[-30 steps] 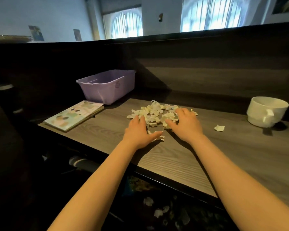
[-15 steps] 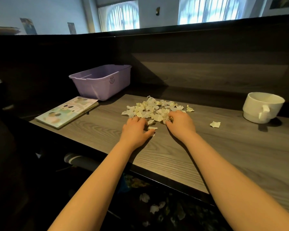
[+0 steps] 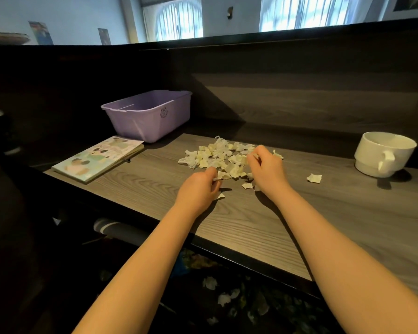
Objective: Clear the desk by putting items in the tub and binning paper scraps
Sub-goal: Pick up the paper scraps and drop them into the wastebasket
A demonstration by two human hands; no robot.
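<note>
On the wooden surface [image 3: 251,225], the left hand [image 3: 198,189] and right hand [image 3: 266,169] each curl their fingers around pieces at the near edge of the heaped paper scraps [image 3: 217,155], with a lone scrap [image 3: 314,178] to the right, a picture book [image 3: 99,160] to the left, a white mug [image 3: 381,155] far right, and the purple tub [image 3: 152,121] just behind the book.

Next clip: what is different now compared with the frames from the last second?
Both hands lay flat, fingers spread, on the paper scraps. Since then the fingers have curled: the left hand and right hand now pinch scraps at the pile's near side. The stray scrap, tub, book and cup have not moved on the desk.
</note>
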